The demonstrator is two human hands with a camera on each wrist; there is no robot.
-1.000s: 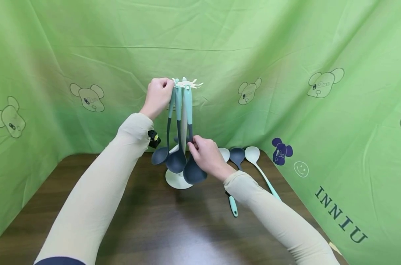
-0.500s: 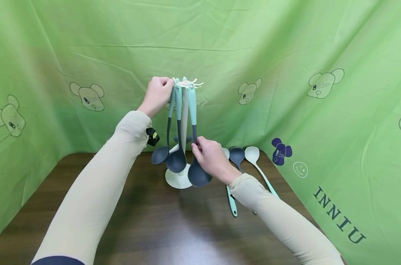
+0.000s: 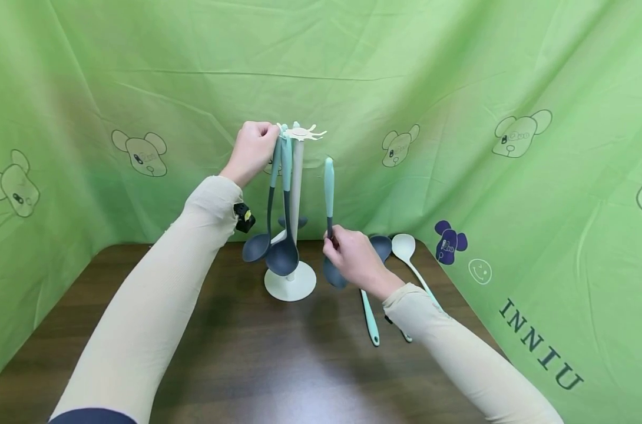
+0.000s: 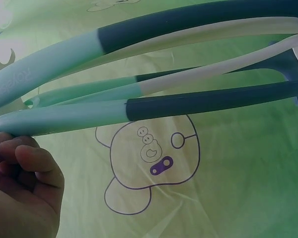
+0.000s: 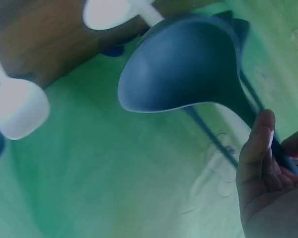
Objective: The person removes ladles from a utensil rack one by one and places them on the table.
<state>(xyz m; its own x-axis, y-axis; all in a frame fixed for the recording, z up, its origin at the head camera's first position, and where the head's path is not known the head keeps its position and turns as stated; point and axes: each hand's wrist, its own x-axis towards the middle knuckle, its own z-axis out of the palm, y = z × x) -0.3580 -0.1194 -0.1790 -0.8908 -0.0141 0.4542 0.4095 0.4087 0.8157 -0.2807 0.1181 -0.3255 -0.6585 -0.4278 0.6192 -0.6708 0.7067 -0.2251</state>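
My right hand [image 3: 355, 256] pinches the dark shaft of a ladle [image 3: 328, 185], just above its bowl. This ladle hangs upright, mint handle up, apart from the white utensil rack [image 3: 296, 200] and to its right. In the right wrist view its deep grey bowl [image 5: 184, 64] is large, with my fingers around the shaft. My left hand [image 3: 253, 150] has curled fingers at the rack's top left prong, against a mint handle end; what they pinch is partly hidden. Several utensils hang there, among them a ladle [image 3: 282, 256] and a smaller ladle [image 3: 255, 247].
On the brown table [image 3: 236, 365], right of the rack, lie a white-headed utensil [image 3: 404, 246], a dark-headed one [image 3: 381, 244] and a mint handle [image 3: 371, 324] whose head my right hand hides. A green printed cloth [image 3: 353, 53] closes in the back and sides.
The ladle in my right hand has come off the rack's prong and moved right and slightly down, leaving a gap beside the rack. My left hand stays nearly where it was.
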